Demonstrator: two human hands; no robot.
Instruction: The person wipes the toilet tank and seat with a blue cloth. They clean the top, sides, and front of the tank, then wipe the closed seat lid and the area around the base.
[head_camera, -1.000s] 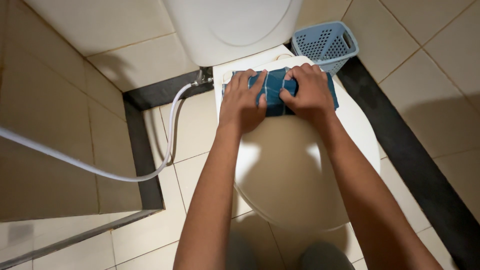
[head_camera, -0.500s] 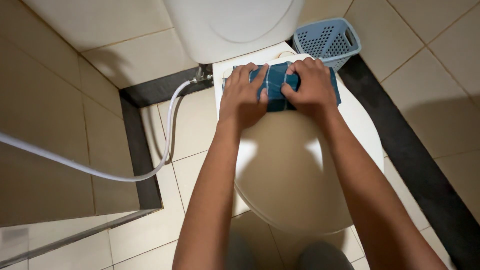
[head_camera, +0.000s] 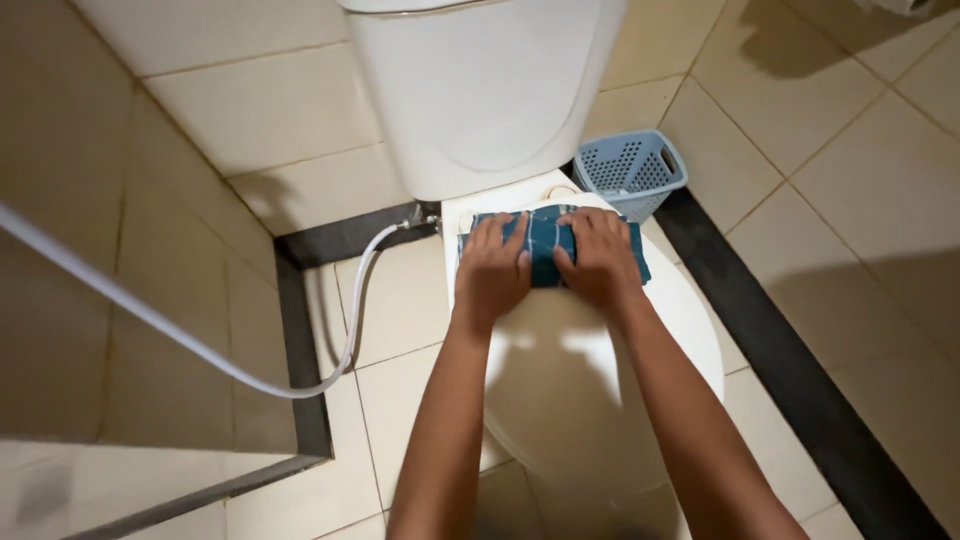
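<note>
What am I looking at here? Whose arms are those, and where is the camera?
The camera sits on a person's head and looks down, so the two bare arms belong to that person. There is only this one view.

Below them is a white toilet with its lid shut, and behind it the white water tank. On the back part of the lid lies a dark teal cloth with thin pale stripes. The left hand and the right hand both press flat on that cloth, side by side.

Beside the toilet stands a small light blue plastic basket with holes. A white hose runs from the toilet's left side across the beige tiled floor.
</note>
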